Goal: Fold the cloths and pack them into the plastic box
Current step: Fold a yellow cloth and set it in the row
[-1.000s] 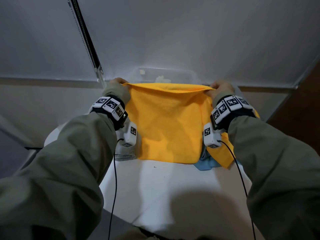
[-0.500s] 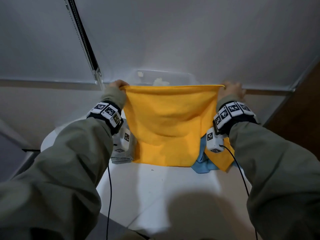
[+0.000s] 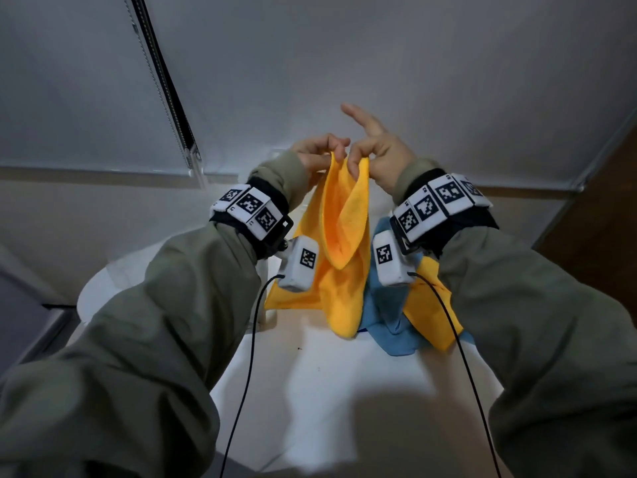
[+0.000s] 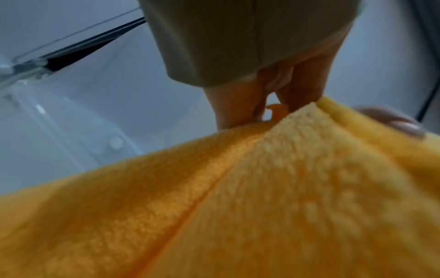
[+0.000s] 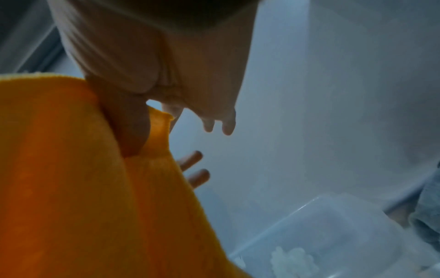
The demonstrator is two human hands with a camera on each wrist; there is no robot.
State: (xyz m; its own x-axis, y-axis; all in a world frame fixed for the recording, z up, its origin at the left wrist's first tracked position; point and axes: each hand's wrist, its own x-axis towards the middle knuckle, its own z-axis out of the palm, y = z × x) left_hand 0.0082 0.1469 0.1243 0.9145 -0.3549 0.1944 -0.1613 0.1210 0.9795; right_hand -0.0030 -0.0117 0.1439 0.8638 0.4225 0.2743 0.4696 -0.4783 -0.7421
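plastic box (image 5: pixel 333 235): blurred, contents unclear | blue cloth (image 3: pixel 386 315): mostly covered

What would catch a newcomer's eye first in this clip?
The bright orange cloth in the middle of the head view, held up over the white table with its top corners brought together. The left hand and right hand pinch those corners side by side, the right with some fingers spread upward. Below them, a blue cloth and another orange cloth lie crumpled on the table.
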